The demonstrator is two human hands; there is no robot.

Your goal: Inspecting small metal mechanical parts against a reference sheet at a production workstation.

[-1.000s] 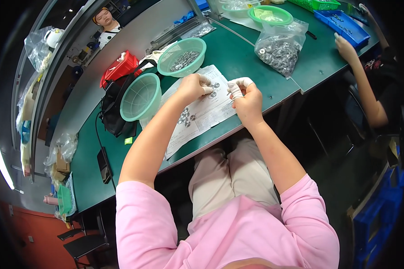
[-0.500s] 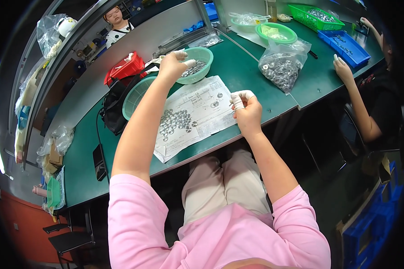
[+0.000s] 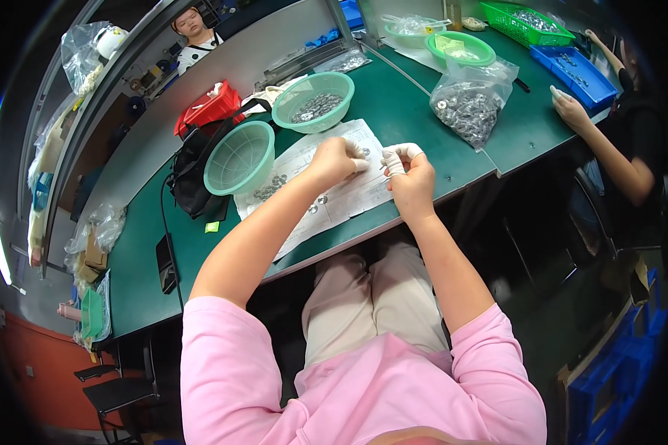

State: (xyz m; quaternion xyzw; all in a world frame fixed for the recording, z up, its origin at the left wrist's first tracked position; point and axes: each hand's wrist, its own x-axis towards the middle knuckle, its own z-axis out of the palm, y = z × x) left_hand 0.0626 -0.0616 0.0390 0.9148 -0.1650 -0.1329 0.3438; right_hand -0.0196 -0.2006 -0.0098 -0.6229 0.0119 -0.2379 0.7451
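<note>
My left hand (image 3: pixel 337 160), fingertips wrapped in white finger covers, is closed low over a printed paper sheet (image 3: pixel 349 204). Whatever its fingers hold is hidden. Just right of it, my right hand (image 3: pixel 411 178) is closed in a pinch at the sheet's right edge, its covered thumb and finger around something too small to make out. Small round metal pieces (image 3: pixel 270 187) lie in a cluster on the sheet, partly behind my left forearm. A few loose metal pieces (image 3: pixel 313 208) lie nearer me. Beyond the sheet, a light green bowl (image 3: pixel 326 80) holds many similar pieces.
A second green bowl (image 3: pixel 237 159) stands left of the sheet, beside a black bag (image 3: pixel 189 178) and a red container (image 3: pixel 209 111). A clear bag of metal parts (image 3: pixel 469 111) sits to the right. Farther right, a co-worker's hand (image 3: pixel 569 111) is near a blue tray (image 3: pixel 571 78).
My left hand has moved from the bowl of metal pieces back toward me and right, down over the sheet. My right hand stays nearly in place.
</note>
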